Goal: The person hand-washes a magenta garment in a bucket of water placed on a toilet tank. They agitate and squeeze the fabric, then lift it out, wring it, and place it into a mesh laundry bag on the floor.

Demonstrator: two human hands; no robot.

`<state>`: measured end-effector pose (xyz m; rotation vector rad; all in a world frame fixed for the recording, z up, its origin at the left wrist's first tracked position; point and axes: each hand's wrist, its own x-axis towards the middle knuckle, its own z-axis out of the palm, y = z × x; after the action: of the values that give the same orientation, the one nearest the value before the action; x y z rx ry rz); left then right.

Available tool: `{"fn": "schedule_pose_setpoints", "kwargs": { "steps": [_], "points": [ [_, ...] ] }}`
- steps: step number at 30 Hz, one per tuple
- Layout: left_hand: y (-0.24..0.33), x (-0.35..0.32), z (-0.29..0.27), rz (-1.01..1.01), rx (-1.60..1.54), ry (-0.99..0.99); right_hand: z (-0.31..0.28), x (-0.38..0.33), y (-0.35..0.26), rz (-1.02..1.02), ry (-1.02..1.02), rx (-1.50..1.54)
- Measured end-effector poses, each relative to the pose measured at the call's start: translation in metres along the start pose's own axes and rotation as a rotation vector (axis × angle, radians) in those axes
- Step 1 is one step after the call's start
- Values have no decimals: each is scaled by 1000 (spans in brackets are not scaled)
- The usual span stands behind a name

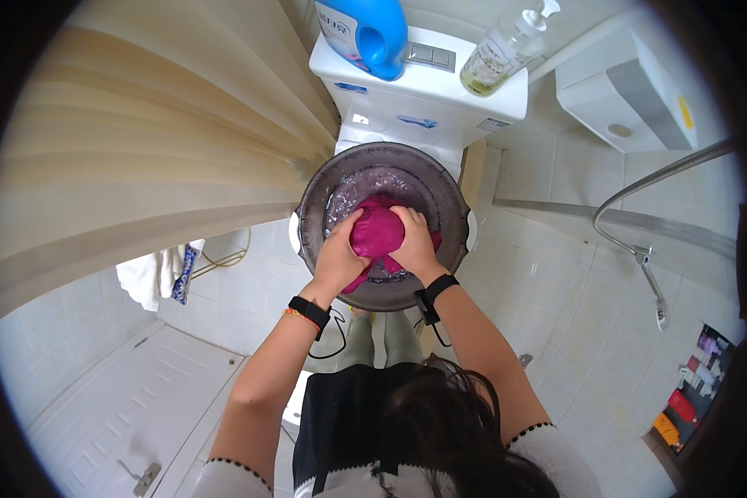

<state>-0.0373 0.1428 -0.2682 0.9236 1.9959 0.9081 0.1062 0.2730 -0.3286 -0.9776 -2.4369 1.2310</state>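
Note:
A wet-looking magenta cloth [377,233] is bunched into a rounded bulge between my two hands. My left hand [341,256] grips its left side, and my right hand [416,242] grips its right side, fingers curled toward the top. Part of the cloth trails down below my hands. Both hands are inside a dark grey round basin [318,187] that holds water. The basin sits on a white toilet in front of me. What lies under the bunched cloth is hidden.
On the toilet tank [390,104] stand a blue detergent bottle [365,37] and a pump bottle [502,54]. A beige curtain [141,149] hangs left. A shower hose [639,191] and a white wall box [627,91] are at right. A white towel [145,278] hangs lower left.

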Motion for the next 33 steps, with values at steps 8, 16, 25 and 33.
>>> {"fn": "schedule_pose_setpoints", "kwargs": {
  "steps": [8, 16, 25, 33],
  "points": [
    [2, -25, -4, -354, -1012, 81, -41, -6, -51, -150, 160, -4],
    [-13, -27, 35, -442, -1564, 22, -34, -10, -68, -96, 256, 203],
    [4, -10, 51, -311, -1858, -5, -18, -6, -54, 68, 276, 545],
    [0, 2, 48, -457, -1885, -168, -13, -17, -62, 365, 337, 1016]
  ]
}}
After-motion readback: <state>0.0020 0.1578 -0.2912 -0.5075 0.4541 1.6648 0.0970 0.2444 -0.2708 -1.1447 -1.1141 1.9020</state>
